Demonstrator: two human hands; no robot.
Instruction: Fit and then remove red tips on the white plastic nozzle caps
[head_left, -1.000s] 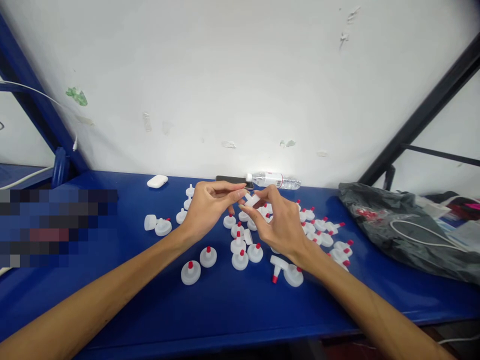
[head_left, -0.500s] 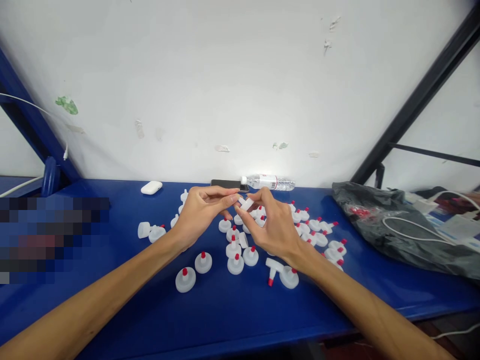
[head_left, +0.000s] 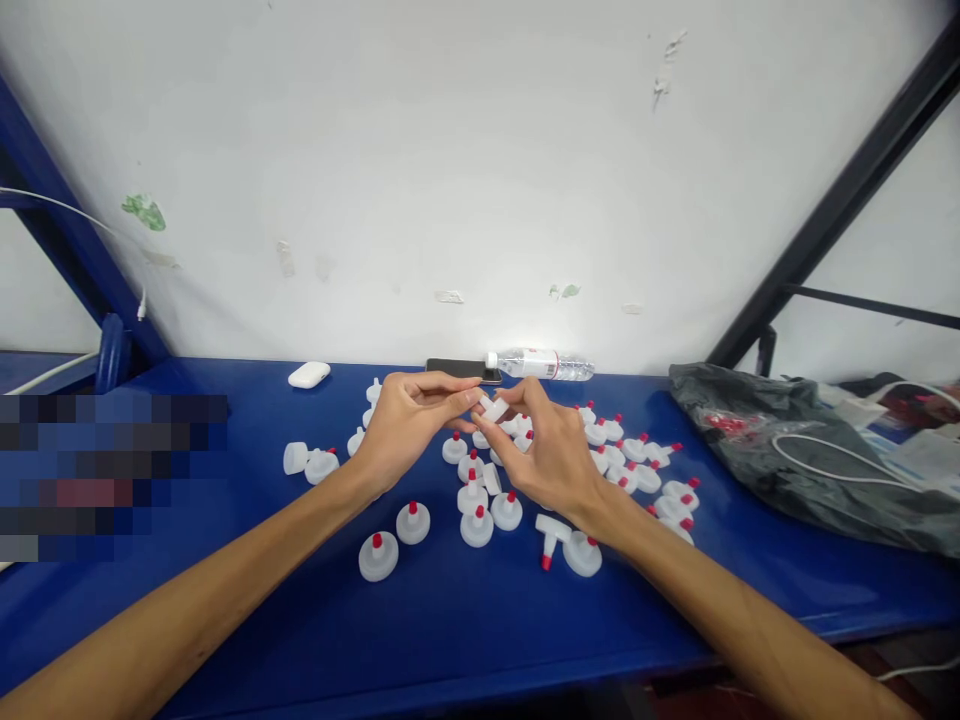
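R hand (head_left: 551, 450) grips white cap (head_left: 494, 408) btwn thumb & fingers, over blue counter (head_left: 450, 620); L hand (head_left: 409, 420) pinches at cap's narrow end, fingertips closed. Red-tipped caps (head_left: 477, 526) stand below & around, w/ bottle (head_left: 544, 364) behind.

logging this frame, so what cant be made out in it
- Tip of the white cap in the head view: covered by the fingers of the left hand.
- Caps behind the right hand, head view: partly hidden by it.
- Print on the bottle, head view: too small.
- Far left, head view: pixelated.
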